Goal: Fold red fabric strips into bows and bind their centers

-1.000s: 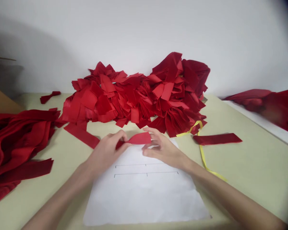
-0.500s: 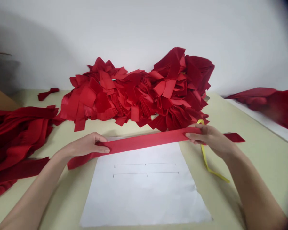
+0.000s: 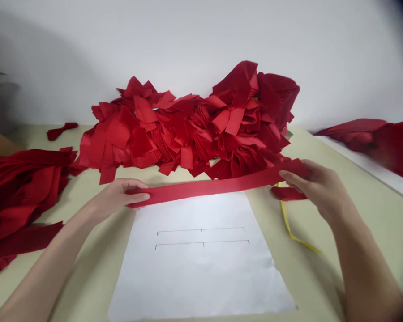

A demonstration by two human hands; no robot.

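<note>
L hand (image 3: 117, 197) & R hand (image 3: 325, 185) well apart, each clamped nr an end of long flat red cloth strip (image 3: 204, 187), spanning far edge of white paper sheet (image 3: 201, 277) on pale-green worktop (image 3: 372, 223).

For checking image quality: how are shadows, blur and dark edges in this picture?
Head view: soft shadow darkens the wall at upper left; head view: left arm casts a shadow on the table; head view: red cloth at right looks smeared, and the top-right corner is black; head view: held red strip and white sheet show no strong glare.
</note>
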